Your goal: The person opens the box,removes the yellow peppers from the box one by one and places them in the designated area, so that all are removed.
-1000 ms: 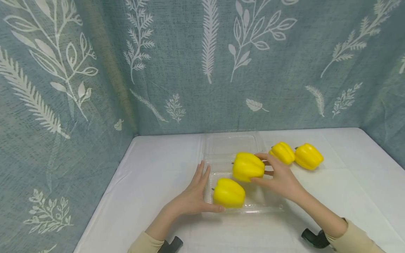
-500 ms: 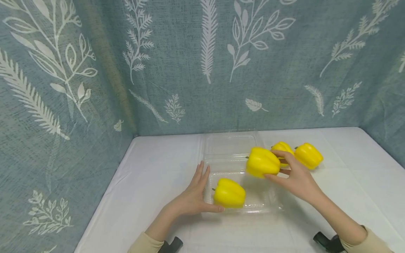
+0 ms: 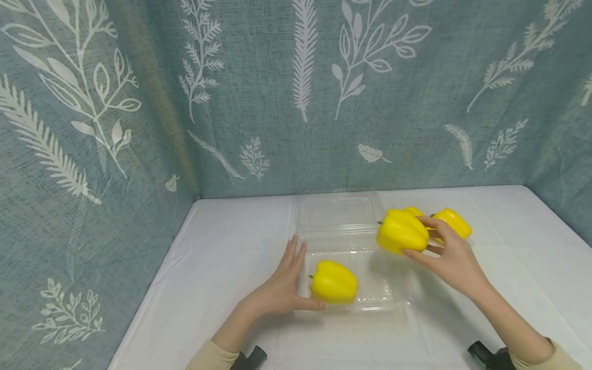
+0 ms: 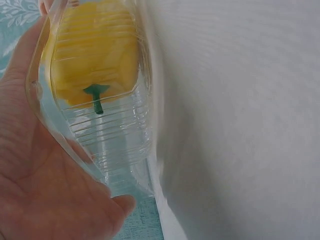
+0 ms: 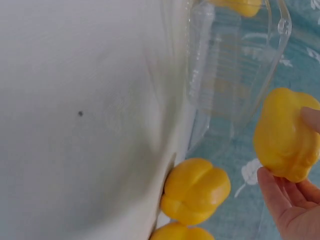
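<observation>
My right hand (image 3: 455, 262) grips a yellow bell pepper (image 3: 401, 232) between thumb and fingers, raised above the right back part of a clear plastic clamshell container (image 3: 376, 307). Another yellow bell pepper (image 3: 334, 282) lies on its side at the left inside that container, its green stem (image 4: 97, 95) pointing left. Along the container's left wall my left hand (image 3: 279, 293) rests with fingers extended, its thumb lying along the front rim. In the right wrist view, the held pepper (image 5: 285, 135) is apart from the container wall (image 5: 225, 75).
The container's lid (image 3: 337, 211) lies folded back towards the curtain (image 3: 277, 103). Two more yellow peppers, one at the right (image 3: 453, 222) and one partly hidden behind the held pepper (image 3: 413, 210), lie on the white tablecloth (image 3: 509, 267). Dark wrist devices (image 3: 252, 357) show below the sleeves.
My right hand has carried its bell pepper to the right and back, away from the pepper in the container. The left hand and that other pepper have stayed put.
</observation>
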Motion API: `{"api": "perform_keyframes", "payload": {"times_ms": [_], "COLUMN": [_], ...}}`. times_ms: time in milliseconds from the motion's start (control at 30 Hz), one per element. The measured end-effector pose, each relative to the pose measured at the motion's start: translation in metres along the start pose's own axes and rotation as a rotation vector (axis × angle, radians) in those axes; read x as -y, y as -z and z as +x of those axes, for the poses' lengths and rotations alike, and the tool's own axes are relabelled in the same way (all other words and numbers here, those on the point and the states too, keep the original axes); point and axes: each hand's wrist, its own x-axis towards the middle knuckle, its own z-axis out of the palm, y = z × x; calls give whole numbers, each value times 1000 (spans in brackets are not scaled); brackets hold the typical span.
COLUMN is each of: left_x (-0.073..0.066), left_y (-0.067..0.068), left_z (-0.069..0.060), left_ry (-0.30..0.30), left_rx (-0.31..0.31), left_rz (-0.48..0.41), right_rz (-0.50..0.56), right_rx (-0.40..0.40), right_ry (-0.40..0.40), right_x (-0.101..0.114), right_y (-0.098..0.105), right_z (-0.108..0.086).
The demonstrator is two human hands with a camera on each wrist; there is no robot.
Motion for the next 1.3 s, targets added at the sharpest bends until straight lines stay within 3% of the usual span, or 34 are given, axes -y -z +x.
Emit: {"api": "perform_keyframes", "payload": {"times_ms": [600, 1300], "left_x": [-2, -1], "left_y": [0, 0], "left_z": [2, 0], "left_ry": [6, 1], "left_rx": [-4, -6], "left_rz": [1, 5], "right_rz": [-93, -69], "right_rx": [-71, -153], "right_ry": [-111, -268], "right_x": [-21, -42], "right_y": [20, 49], "right_z": [-8, -17]}}
